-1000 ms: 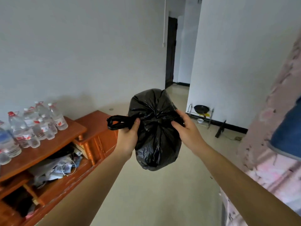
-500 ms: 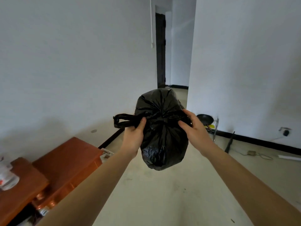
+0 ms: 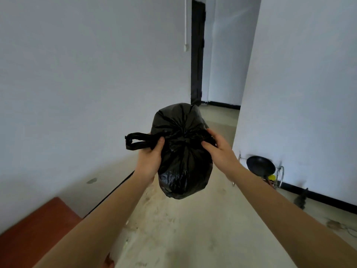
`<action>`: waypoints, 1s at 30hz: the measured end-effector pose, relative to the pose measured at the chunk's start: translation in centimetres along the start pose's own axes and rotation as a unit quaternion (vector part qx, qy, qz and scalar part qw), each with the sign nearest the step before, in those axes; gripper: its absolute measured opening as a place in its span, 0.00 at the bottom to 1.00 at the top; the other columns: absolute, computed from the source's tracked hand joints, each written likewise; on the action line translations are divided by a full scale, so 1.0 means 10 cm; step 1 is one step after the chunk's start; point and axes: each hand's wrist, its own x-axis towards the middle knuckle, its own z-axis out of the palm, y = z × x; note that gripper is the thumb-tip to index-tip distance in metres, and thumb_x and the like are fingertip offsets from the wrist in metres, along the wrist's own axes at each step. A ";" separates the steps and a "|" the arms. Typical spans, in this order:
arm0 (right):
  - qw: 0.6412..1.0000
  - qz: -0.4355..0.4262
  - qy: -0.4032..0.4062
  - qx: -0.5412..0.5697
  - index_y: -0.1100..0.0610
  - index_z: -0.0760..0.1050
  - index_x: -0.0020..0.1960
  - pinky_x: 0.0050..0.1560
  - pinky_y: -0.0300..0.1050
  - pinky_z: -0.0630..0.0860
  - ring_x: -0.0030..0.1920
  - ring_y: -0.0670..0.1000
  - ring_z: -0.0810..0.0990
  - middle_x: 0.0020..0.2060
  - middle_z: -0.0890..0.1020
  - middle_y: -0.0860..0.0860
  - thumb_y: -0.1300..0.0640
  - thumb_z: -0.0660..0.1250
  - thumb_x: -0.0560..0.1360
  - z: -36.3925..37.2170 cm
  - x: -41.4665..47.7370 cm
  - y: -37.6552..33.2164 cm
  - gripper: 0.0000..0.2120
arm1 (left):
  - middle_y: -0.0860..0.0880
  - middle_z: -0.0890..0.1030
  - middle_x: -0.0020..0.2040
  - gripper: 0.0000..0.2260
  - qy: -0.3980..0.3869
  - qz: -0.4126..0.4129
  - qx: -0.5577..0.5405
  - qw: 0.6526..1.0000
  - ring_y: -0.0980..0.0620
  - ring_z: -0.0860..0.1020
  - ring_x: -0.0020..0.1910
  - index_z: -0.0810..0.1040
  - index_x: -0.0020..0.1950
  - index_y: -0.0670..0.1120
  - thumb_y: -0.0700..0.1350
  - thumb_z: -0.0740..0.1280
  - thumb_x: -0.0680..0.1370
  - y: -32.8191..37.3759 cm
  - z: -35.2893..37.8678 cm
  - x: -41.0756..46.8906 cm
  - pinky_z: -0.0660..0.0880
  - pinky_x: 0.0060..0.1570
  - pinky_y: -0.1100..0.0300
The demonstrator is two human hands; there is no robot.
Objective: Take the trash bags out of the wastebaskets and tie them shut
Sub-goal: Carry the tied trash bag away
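Observation:
A full black trash bag hangs in the air in front of me, its top gathered into a puckered knot at the middle. My left hand grips the bag's left side, and a twisted black handle loop sticks out to the left past its thumb. My right hand pinches the gathered plastic on the bag's right side. No wastebasket is in view.
A reddish wooden cabinet top sits at the lower left against the white wall. A wire rack with a black pan stands by the right wall. A dark doorway opens at the end of the beige floor.
The view has swung right and up: the bottles and the shelves have left the frame, and the patterned cloth on the right is gone. Both hands keep the same grip on the bag.

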 end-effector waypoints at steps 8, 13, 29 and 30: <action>1.000 -0.016 -0.006 0.002 0.44 0.68 0.73 0.51 0.32 0.75 0.56 0.37 0.78 0.57 0.79 0.37 0.51 0.66 0.79 0.44 2.64 0.47 0.23 | 0.50 0.84 0.58 0.07 -0.004 0.025 -0.020 0.999 0.51 0.81 0.59 0.79 0.58 0.52 0.48 0.67 0.81 -0.50 0.05 2.71 0.76 0.63 0.49; 0.999 -0.012 0.030 0.002 0.49 0.67 0.74 0.51 0.31 0.76 0.58 0.40 0.78 0.59 0.79 0.43 0.56 0.65 0.80 0.39 4.07 0.55 0.23 | 0.52 0.83 0.57 0.05 -0.037 0.017 -0.001 0.999 0.54 0.81 0.58 0.79 0.56 0.57 0.49 0.67 0.81 -0.47 0.38 4.26 0.76 0.62 0.53; 0.998 0.002 0.066 -0.008 0.49 0.66 0.75 0.68 0.48 0.73 0.63 0.44 0.76 0.64 0.77 0.46 0.66 0.63 0.77 -0.62 8.89 1.70 0.28 | 0.49 0.82 0.60 0.13 -0.103 -0.025 0.003 0.994 0.53 0.80 0.60 0.77 0.66 0.49 0.48 0.66 0.82 -1.35 2.19 8.93 0.75 0.65 0.54; 0.998 0.004 0.062 -0.004 0.48 0.66 0.75 0.68 0.49 0.72 0.63 0.45 0.76 0.65 0.77 0.46 0.66 0.63 0.77 -0.67 9.21 1.70 0.29 | 0.49 0.82 0.60 0.12 -0.100 -0.021 0.001 0.995 0.53 0.80 0.60 0.77 0.65 0.49 0.48 0.66 0.82 -1.33 2.28 9.22 0.75 0.64 0.54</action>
